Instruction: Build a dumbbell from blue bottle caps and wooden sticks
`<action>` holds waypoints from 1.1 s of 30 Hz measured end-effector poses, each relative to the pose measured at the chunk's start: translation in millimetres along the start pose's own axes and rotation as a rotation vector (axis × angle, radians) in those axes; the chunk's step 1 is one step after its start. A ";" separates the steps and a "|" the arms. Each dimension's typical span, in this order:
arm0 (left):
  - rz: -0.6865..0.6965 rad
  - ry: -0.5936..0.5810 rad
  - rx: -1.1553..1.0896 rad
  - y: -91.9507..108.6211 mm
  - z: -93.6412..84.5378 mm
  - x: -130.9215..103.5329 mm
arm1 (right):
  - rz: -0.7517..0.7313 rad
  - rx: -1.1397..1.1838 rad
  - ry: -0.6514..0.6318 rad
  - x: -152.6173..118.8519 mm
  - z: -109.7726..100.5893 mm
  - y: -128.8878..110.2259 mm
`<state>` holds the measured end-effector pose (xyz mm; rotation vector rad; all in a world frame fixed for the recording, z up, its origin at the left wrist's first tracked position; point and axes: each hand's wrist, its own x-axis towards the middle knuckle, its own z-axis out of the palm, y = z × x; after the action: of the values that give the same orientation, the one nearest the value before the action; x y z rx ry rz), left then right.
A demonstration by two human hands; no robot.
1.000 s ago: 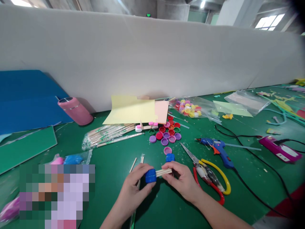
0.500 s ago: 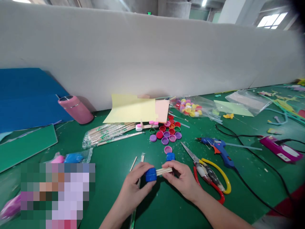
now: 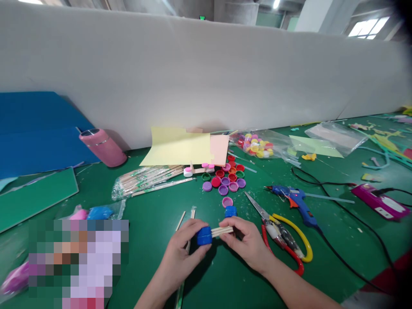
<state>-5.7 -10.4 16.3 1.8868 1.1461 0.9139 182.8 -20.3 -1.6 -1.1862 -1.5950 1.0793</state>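
Note:
My left hand [image 3: 186, 244] pinches a blue bottle cap piece [image 3: 204, 236] between thumb and fingers. Short wooden sticks [image 3: 221, 231] stick out of its right side. The fingers of my right hand [image 3: 246, 240] close on the far ends of these sticks. Just beyond my right fingertips stands a second blue cap piece [image 3: 230, 211], its lower part hidden by the hand. Under and beside my left hand lie a loose stick [image 3: 180, 220] and a wrapped pair of chopsticks [image 3: 192, 213]. Loose coloured bottle caps [image 3: 223, 189] are grouped on the green table beyond my hands.
Scissors [image 3: 280, 236] lie right of my right hand, with a blue glue gun [image 3: 298, 201] and its cord beyond. A bundle of wrapped chopsticks [image 3: 148, 179], yellow paper [image 3: 180, 148], a pink cup [image 3: 103, 148] and a bag of caps [image 3: 255, 145] line the back. A white partition [image 3: 206, 77] rises behind.

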 end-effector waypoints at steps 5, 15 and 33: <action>0.007 -0.001 -0.006 0.7 -0.3 0.3 | 0.008 0.008 -0.004 -1.2 0.3 -0.7; 0.007 0.002 0.005 -0.2 0.0 1.5 | 0.011 -0.006 -0.004 0.1 0.0 -1.4; 0.008 0.011 -0.006 1.9 -0.2 1.0 | 0.014 0.010 -0.007 -0.7 0.1 -2.4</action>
<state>-4.8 -10.1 18.1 1.8852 1.1420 0.9319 182.2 -21.4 0.6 -1.1902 -1.5872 1.1007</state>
